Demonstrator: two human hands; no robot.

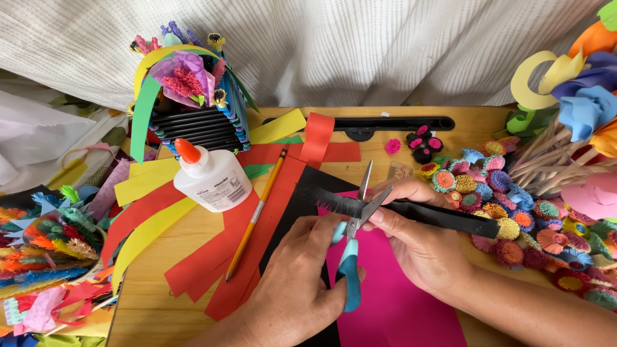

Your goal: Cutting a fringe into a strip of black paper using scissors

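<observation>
Left hand (pixel 292 283) grips the teal-handled scissors (pixel 355 234), fingers curled through the loops, steel blades parted and pointing to twelve o'clock. Right hand (pixel 421 241) pinches the black paper strip (pixel 443 217), lying nine-to-three at table centre, its nine o'clock end finely fringed.

We see only our own two hands and forearms, entering from the lower edge. Our left hand (pixel 292 283) comes in from about six o'clock and our right hand (pixel 421 247) from about four o'clock. Both hands are bare: no gloves, no rings that we can make out, no bandages or marks. Both wrists carry no watch or bracelet. Our right forearm, running off toward five o'clock, is uncovered as far as the edge, with no sleeve or cuff showing. Our left forearm is likewise uncovered at the bottom edge. Our fingernails look short and unpainted where they show.
</observation>
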